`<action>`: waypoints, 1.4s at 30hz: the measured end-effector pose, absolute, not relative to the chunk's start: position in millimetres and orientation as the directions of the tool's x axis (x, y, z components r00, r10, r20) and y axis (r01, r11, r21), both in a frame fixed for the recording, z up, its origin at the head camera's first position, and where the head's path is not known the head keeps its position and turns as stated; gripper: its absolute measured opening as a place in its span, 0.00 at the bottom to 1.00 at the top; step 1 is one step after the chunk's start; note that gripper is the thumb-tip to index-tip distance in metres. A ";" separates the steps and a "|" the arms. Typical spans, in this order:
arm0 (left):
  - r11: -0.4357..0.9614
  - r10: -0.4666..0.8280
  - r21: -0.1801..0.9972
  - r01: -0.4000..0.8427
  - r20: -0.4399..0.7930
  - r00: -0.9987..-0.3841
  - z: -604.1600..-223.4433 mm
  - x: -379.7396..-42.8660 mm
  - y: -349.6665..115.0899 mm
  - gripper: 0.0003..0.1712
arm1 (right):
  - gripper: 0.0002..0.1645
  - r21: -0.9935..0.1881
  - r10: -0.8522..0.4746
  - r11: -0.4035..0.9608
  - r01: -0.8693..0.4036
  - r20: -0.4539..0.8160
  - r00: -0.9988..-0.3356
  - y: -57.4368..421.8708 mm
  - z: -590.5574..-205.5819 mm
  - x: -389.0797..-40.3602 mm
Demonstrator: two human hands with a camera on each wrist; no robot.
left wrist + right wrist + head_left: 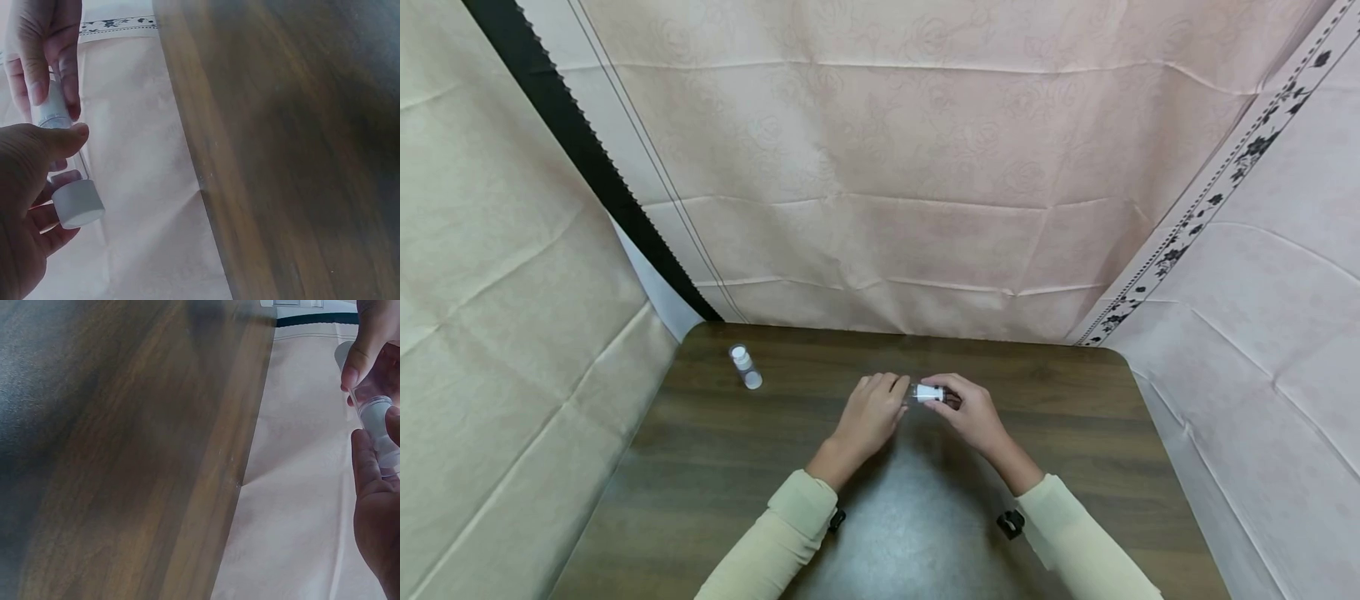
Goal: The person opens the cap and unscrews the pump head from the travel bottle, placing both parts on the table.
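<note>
Both hands hold a small clear bottle [930, 392] over the table's far half. It lies sideways between them. In the left wrist view a broad white cap [78, 205] ends it on the left-hand side, and a white section [53, 106] shows toward the other end. My left hand [867, 414] pinches the clear part near that cap, its thumb across the top. With thumb and fingers, my right hand [973, 417] grips the white section, also seen in the right wrist view as a white cylinder [377, 423] inside clear plastic.
A second small bottle [745, 367], clear and white, lies at the far left of the wooden table [700, 500]. Pale cloth [887, 167] hangs behind the far edge, with more cloth on both sides.
</note>
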State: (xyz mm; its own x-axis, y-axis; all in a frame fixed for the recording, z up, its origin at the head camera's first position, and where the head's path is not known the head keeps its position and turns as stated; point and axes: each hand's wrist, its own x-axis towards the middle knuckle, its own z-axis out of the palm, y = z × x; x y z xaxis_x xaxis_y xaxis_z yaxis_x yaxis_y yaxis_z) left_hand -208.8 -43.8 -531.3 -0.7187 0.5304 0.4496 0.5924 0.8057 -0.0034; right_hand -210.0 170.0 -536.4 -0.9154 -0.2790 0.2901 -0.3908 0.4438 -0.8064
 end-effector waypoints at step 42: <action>0.764 0.502 0.191 0.617 0.425 -0.753 -551.0 -208.8 -44.3 0.19 | 0.21 -0.791 -0.305 0.403 -0.460 0.358 -0.883 205.7 -546.2 -199.8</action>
